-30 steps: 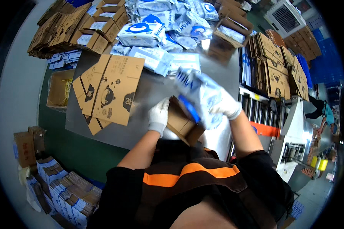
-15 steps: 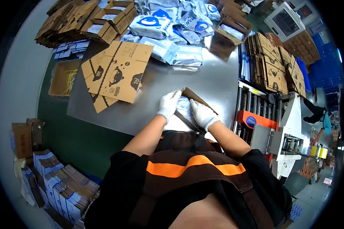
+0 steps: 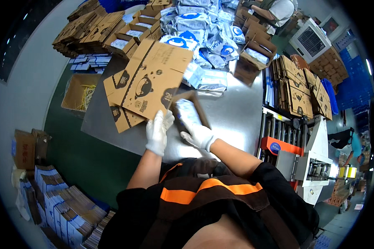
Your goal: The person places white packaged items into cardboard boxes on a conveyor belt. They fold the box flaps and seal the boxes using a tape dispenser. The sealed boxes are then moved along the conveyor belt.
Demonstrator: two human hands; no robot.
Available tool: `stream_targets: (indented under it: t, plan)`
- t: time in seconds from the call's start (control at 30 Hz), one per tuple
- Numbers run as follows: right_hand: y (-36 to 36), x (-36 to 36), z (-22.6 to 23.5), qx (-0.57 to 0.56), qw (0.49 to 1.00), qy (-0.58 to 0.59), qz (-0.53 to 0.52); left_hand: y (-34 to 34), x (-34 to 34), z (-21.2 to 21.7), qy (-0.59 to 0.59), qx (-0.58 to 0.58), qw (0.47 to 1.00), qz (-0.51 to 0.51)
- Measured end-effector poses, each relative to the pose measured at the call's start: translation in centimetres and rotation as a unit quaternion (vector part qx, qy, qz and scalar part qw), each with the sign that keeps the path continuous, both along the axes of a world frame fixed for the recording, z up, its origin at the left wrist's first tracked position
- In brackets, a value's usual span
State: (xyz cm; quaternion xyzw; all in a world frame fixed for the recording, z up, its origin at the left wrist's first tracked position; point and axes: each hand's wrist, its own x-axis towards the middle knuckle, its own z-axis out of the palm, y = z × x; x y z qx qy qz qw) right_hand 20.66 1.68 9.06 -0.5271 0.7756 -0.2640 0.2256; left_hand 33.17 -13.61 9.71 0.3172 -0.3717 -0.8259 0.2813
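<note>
My left hand [image 3: 158, 132], in a white glove, is closed on the near right corner of a flattened brown carton [image 3: 156, 83] with dark printed figures. That carton tilts up over other flattened cartons [image 3: 126, 120]. Just to its right stands a narrow open cardboard box [image 3: 202, 112], slanting on the metal table. A shiny white-and-blue packet [image 3: 187, 110] lies inside it. My right hand [image 3: 199, 136], gloved too, grips the box at its near end, fingers over the rim by the packet. The tips of some fingers are hidden.
White-and-blue packets [image 3: 191, 37] are heaped at the far side of the metal table [image 3: 232, 124]. Open boxes with packets [image 3: 257, 56] flank the heap. A roller machine [image 3: 282, 143] adjoins on the right. Stacked flat cartons [image 3: 297, 91] stand beyond it. Another person [image 3: 278, 10] is at the far end.
My left hand has left the box and taken hold of the flattened carton, which is raised. The box has moved left and away from me, with my right hand still at it. The view has shifted.
</note>
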Motion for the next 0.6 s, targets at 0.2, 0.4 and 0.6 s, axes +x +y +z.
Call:
stream_targets:
  t: [0.2,0.4,0.6]
  plan:
    - [8.7,-12.6,4.3,-0.361,0.618,-0.648,-0.261,1.8,2.7,1.8,-0.096,-0.201,0.932,-0.285]
    - [24.5,-13.3,5.0,-0.193,0.844,-0.398,-0.304,7.0,0.6,0.8,-0.154,-0.489,0.733,-0.447]
    - [30.9,-9.5,-5.2,-0.223,0.765,-0.399,-0.453,13.0,-4.1,-1.6,-0.078,-0.117,0.870,-0.472]
